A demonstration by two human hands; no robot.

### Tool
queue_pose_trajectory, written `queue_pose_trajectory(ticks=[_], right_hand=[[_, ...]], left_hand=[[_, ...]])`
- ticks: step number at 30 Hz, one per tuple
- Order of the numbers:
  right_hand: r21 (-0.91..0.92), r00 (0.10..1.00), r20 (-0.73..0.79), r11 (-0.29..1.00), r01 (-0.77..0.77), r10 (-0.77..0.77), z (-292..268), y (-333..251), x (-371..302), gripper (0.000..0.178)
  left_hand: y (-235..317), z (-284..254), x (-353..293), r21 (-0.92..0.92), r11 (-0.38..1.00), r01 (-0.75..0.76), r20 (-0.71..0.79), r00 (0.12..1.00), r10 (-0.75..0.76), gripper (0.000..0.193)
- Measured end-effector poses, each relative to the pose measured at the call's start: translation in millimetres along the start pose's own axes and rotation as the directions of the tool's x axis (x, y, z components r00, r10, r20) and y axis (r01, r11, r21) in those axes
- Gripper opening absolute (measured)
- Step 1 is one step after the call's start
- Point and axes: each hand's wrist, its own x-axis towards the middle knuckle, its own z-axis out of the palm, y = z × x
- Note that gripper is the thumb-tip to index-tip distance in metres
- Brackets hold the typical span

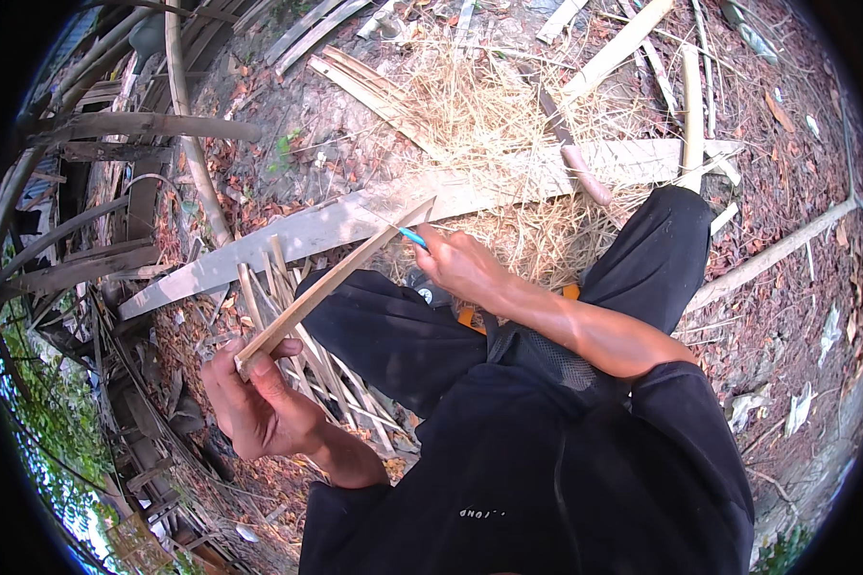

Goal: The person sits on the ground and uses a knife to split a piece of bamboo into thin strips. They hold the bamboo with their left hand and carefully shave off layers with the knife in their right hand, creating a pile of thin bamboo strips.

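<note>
A long, pale bamboo strip [340, 273] slants up from my left hand [264, 402], which pinches its near end between thumb and fingers. The strip's far end lies over a grey wooden plank [316, 225]. In front of my body, my right hand [460, 265] is closed round the bright blue handle of a small knife [412, 236]. Its thin blade crosses the strip close to the far end; whether it touches is hard to tell. Lying across the plank, right of my right hand, is a machete [583, 174] with a brown handle and a dark blade.
Straw-like shavings [479, 96] heap beyond the plank and between my bent legs. Several thin strips [350, 388] lie beside my left leg. Split bamboo pieces [369, 91] rest farther off. Stacked wood and poles [115, 125] crowd the left side; a pole [777, 249] lies on the right.
</note>
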Motion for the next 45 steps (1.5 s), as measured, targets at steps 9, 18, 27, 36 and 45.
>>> queue_pose_trajectory(ticks=[9, 18, 27, 36, 45], right_hand=[[-0.055, 0.916, 0.269, 0.955, -0.293, 0.296, 10.9, 43.7, 10.3, 0.032], [-0.16, 0.952, 0.156, 0.958, -0.24, 0.264, 43.1, 101.3, 20.2, 0.032], [-0.281, 0.902, 0.164, 0.895, -0.345, 0.399, 69.9, 152.6, 17.5, 0.036], [-0.279, 0.799, 0.181, 0.809, -0.517, 0.573, 68.6, 153.8, 22.2, 0.042], [-0.109, 0.926, 0.172, 0.941, -0.321, 0.336, 27.5, 92.7, 15.9, 0.045]], left_hand=[[3.5, 2.2, -4.1, -0.034, 0.999, -0.002, 0.001, 1.0, 0.002, 0.022], [-3.1, -0.6, -3.2, 0.003, 0.999, 0.044, -0.023, 0.999, -0.044, 0.024], [-2.2, -2.6, -8.9, -0.048, 0.999, 0.022, -0.038, 0.999, -0.024, 0.025], [-7.2, -13.8, -1.8, 0.036, 0.995, 0.094, 0.024, 0.995, -0.095, 0.018], [-12.8, -17.4, -11.2, -0.031, 0.998, 0.053, -0.002, 0.999, -0.053, 0.016]])
